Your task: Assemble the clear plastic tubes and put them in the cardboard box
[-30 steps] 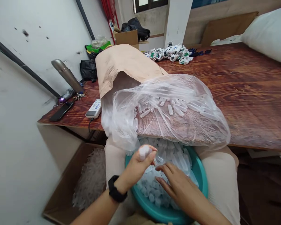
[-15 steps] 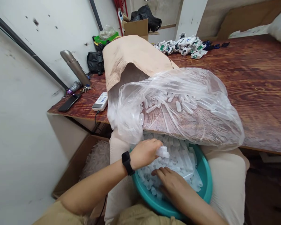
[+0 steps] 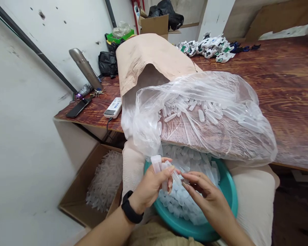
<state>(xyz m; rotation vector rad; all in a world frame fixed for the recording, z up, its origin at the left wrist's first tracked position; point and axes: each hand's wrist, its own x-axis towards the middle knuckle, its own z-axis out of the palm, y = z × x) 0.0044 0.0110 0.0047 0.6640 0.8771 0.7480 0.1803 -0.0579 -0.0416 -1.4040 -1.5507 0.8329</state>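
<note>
My left hand (image 3: pixel 152 182), with a black watch on the wrist, is closed around several translucent plastic tubes (image 3: pixel 156 163) above the basin. Close beside it, the thumb and fingertips of my right hand (image 3: pixel 210 193) come together at the lower end of one slanting plastic tube (image 3: pixel 176 177). Beneath both hands a teal basin (image 3: pixel 232 205) rests between my legs, filled with a heap of similar tubes (image 3: pixel 187 206). A clear plastic bag (image 3: pixel 195 135) with more loose tubes inside lies on the table edge just beyond.
A cardboard box (image 3: pixel 74 196) of small clear pieces stands on the floor at left. On the brown table (image 3: pixel 284 85) are a paper sack (image 3: pixel 154 51), a phone (image 3: pixel 78 107), a white corded device (image 3: pixel 113 107), a metal flask (image 3: pixel 84 68) and a pile of white-and-green items (image 3: pixel 213 46).
My left hand has turned palm-up and drawn back left with its tubes. My right hand has risen out of the heap and met it. The view has shifted slightly.
</note>
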